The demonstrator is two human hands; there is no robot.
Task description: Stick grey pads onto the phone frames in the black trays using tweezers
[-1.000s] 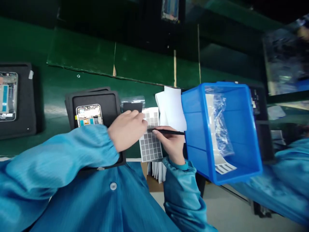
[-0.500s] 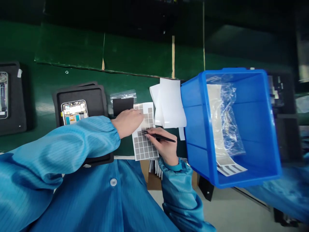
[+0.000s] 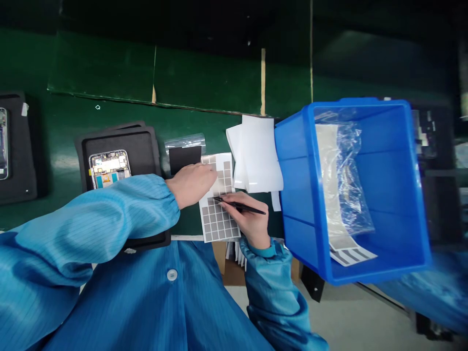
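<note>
My right hand (image 3: 250, 219) is closed round black tweezers (image 3: 252, 209), whose tips touch a white sheet of grey square stickers (image 3: 221, 222). My left hand (image 3: 193, 184) lies over the upper left part of that sheet, its fingers curled downward and their tips hidden. Behind my left hand is a clear bag (image 3: 185, 141) with a black piece (image 3: 185, 158) in it. An opened phone (image 3: 109, 163) rests in a black tray (image 3: 144, 156) to the left, partly covered by my left sleeve.
White sheets (image 3: 261, 156) lie beside a large blue bin (image 3: 300, 190) on the right, which holds clear plastic (image 3: 351, 185) and a strip. Another black tray (image 3: 24, 161) stands at far left. A person's blue sleeve (image 3: 427, 287) shows at lower right.
The view has shifted slightly, with the bin a little farther right and the trays a little farther left. Both hands keep nearly the same pose on the sheet.
</note>
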